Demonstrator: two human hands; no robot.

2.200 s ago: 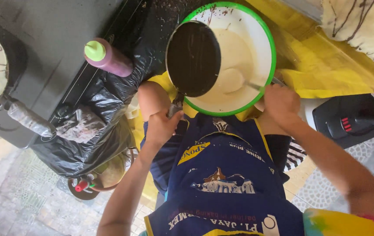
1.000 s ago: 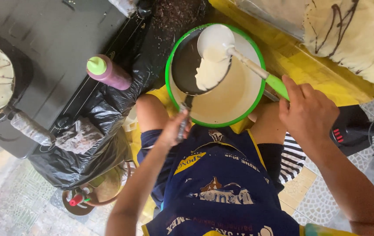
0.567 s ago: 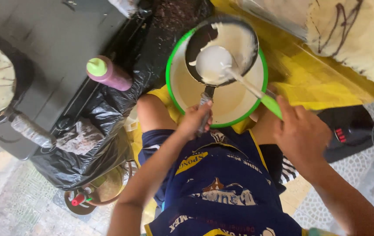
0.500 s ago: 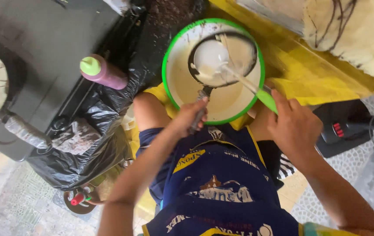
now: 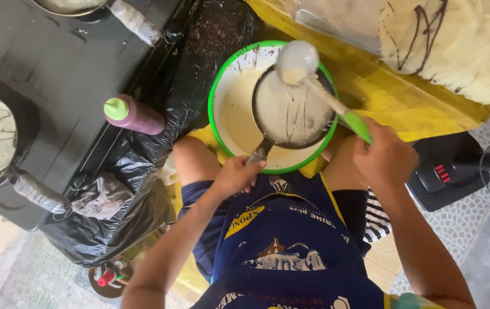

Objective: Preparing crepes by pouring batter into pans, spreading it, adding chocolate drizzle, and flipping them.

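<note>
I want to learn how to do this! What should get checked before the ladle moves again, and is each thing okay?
1. Left hand grips the small dark pan by its handle: ok.
2. Right hand holds the green-handled ladle: ok.
3. Pan sits above the green-rimmed batter bowl, so drips fall inside: ok.
4. Batter coats the pan evenly: not ok, streaks show.
5. Ladle bowl emptied: cannot tell.
6. Purple squeeze bottle clear of both hands: ok.
</note>
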